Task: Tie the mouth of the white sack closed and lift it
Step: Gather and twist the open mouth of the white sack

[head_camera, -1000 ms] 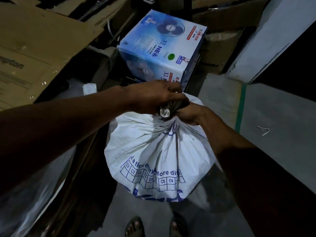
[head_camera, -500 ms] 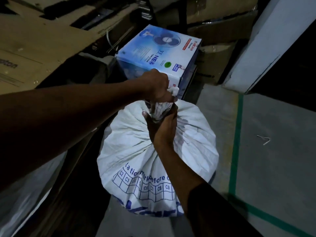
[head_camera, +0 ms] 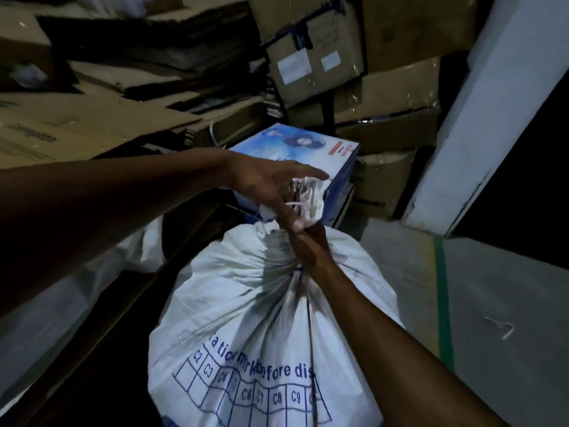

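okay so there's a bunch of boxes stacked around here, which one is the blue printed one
The blue fan box, lying just behind the white sack and the left hand. It shows a fan picture on its top; the other boxes, stacked behind and beside it, are plain brown cardboard.

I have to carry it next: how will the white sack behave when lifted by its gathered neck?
Probably floppy: the white sack wrinkles toward the neck that the right hand grips, while the left hand spreads over the tuft. It bulges round and full, so likely bulky, perhaps heavy. It may sag and swing.
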Action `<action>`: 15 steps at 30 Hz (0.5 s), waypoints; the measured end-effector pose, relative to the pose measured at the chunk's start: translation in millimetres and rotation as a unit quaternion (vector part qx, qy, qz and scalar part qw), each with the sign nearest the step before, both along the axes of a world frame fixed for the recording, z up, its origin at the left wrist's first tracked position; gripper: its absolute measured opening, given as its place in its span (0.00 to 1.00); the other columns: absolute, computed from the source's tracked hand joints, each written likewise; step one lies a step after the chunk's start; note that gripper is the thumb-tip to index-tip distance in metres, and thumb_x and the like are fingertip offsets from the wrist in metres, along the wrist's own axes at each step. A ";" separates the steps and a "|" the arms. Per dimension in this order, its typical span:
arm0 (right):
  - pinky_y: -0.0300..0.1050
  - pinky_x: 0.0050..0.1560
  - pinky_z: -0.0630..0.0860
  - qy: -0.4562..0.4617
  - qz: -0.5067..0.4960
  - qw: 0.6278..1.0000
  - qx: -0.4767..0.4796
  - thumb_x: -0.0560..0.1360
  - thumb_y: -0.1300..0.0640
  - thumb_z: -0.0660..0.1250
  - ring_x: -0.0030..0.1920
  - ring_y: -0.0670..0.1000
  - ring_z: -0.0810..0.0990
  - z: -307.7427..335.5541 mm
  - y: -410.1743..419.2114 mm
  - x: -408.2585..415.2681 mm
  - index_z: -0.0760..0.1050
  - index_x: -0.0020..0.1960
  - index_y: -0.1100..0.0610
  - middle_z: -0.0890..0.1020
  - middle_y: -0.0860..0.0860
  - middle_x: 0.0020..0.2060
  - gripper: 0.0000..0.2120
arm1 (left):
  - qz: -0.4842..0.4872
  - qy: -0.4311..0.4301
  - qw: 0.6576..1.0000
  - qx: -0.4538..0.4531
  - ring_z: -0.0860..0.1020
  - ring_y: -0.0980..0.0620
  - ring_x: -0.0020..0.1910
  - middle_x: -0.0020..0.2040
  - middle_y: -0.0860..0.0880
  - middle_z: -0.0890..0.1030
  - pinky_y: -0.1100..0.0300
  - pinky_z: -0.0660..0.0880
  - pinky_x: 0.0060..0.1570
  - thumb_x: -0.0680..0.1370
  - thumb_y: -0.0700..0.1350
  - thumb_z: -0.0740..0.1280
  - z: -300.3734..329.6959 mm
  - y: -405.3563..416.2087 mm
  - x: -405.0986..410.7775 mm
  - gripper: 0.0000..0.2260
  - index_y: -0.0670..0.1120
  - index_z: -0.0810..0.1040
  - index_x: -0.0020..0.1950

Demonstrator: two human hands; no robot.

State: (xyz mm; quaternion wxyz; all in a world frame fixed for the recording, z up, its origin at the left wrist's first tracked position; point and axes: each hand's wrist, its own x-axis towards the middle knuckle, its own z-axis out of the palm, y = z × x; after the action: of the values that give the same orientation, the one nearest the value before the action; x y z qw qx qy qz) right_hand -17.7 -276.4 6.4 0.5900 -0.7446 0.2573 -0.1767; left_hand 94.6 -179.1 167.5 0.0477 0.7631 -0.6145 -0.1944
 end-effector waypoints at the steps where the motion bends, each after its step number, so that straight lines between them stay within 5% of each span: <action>1: 0.51 0.70 0.74 -0.027 0.019 0.999 0.005 0.80 0.53 0.68 0.67 0.59 0.79 -3.4 -1.0 -4.9 0.77 0.68 0.55 0.81 0.57 0.64 0.18 | -0.017 -0.001 1.000 0.004 0.59 0.60 0.80 0.83 0.58 0.60 0.64 0.57 0.76 0.70 0.60 0.81 -10.3 5.0 -1.6 0.50 0.61 0.55 0.85; 5: 0.44 0.74 0.68 -0.120 0.043 0.992 -0.002 0.77 0.54 0.73 0.71 0.50 0.74 -14.2 -8.7 1.2 0.74 0.71 0.49 0.75 0.43 0.68 0.23 | -0.006 -0.053 0.993 -0.108 0.74 0.59 0.70 0.75 0.56 0.75 0.71 0.67 0.66 0.74 0.55 0.81 -50.8 12.8 6.4 0.38 0.57 0.67 0.80; 7: 0.48 0.75 0.69 -0.148 0.071 0.986 -0.003 0.74 0.51 0.76 0.70 0.48 0.77 -21.7 -10.7 3.4 0.77 0.71 0.48 0.78 0.43 0.69 0.26 | 0.026 -0.092 0.980 -0.174 0.82 0.50 0.58 0.63 0.52 0.83 0.60 0.76 0.58 0.76 0.58 0.77 -66.0 14.3 5.9 0.25 0.56 0.75 0.71; 10: 0.52 0.77 0.69 -0.168 0.083 0.982 -0.032 0.74 0.54 0.76 0.68 0.48 0.78 -28.9 -6.9 6.8 0.78 0.66 0.44 0.80 0.43 0.68 0.22 | 0.067 -0.164 0.955 -0.238 0.81 0.47 0.49 0.49 0.51 0.84 0.56 0.73 0.47 0.76 0.64 0.74 -76.5 13.9 -4.2 0.20 0.52 0.81 0.61; 15: 0.53 0.75 0.70 -0.162 0.006 0.973 -0.163 0.74 0.45 0.77 0.72 0.54 0.76 -52.2 5.5 14.4 0.69 0.77 0.52 0.78 0.52 0.72 0.35 | 0.149 -0.204 0.935 -0.248 0.81 0.46 0.52 0.53 0.49 0.85 0.54 0.77 0.52 0.74 0.68 0.73 -83.4 9.8 -17.2 0.24 0.52 0.83 0.61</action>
State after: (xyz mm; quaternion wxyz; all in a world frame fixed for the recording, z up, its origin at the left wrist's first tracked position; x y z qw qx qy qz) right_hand -3.3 -270.9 -45.9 0.4950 -0.7940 0.1219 -0.3311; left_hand 77.4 -169.3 84.1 0.1377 0.8332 -0.5187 0.1331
